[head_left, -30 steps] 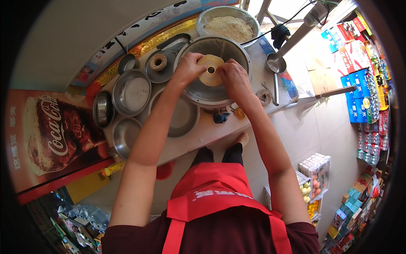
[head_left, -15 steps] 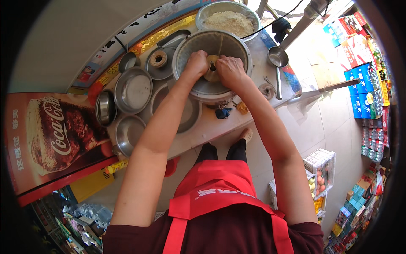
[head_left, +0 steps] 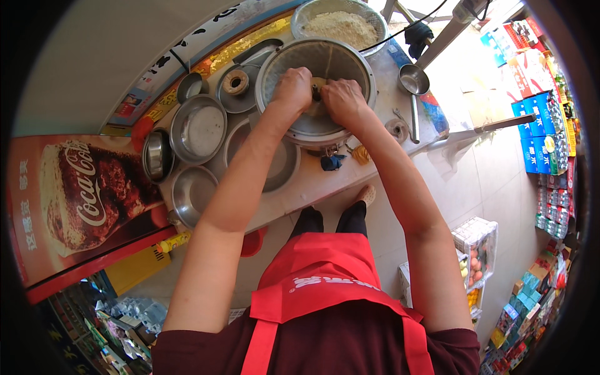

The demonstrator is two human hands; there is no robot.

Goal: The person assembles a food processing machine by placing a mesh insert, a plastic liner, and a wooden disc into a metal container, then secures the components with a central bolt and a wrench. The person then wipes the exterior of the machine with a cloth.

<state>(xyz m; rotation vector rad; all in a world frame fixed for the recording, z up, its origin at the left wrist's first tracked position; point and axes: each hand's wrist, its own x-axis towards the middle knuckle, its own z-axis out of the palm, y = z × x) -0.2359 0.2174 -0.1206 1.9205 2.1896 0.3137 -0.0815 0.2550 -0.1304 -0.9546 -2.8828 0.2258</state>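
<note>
A large round metal drum stands on the worktop, with a pale round fitting around a dark spindle at its centre. My left hand is inside the drum, closed, fingers curled down at the left side of the fitting. At its right side my right hand is closed too, its fingertips partly hidden against the fitting. Both arms reach forward over the front rim. A thick tan ring resembling a grinding stone lies on a metal pan left of the drum; a greyish ring lies to its right.
Metal basins and a wide pan crowd the left side. A bowl of pale crumbly material stands behind the drum. A metal ladle lies at right. Blue cloth hangs at the front, and fruit crates stand on the floor.
My left hand has risen slightly and turned at the fitting; my right hand has shifted slightly right and lower. Both stay inside the drum. The whole view has moved a little.
</note>
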